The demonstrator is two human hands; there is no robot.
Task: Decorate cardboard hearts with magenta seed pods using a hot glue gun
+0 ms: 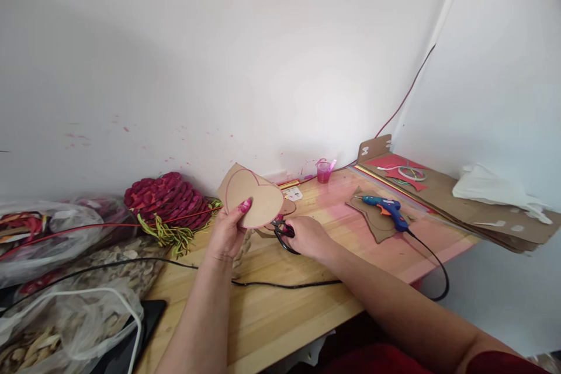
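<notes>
My left hand grips a piece of brown cardboard with a heart outlined on it in reddish pink. The thumb presses on its face, and the other fingers are hidden behind it. Closed round the handles of a pair of dark scissors, my right hand is at the lower right edge of the cardboard. The blades meet that edge near the outline. Another cardboard piece with a curved line shows partly behind the scissors.
A blue glue gun lies on cut cardboard at the right, its black cord trailing off the table. A pink cup stands by the wall. Stacked cardboard is far right; dark red coils and plastic bags fill the left.
</notes>
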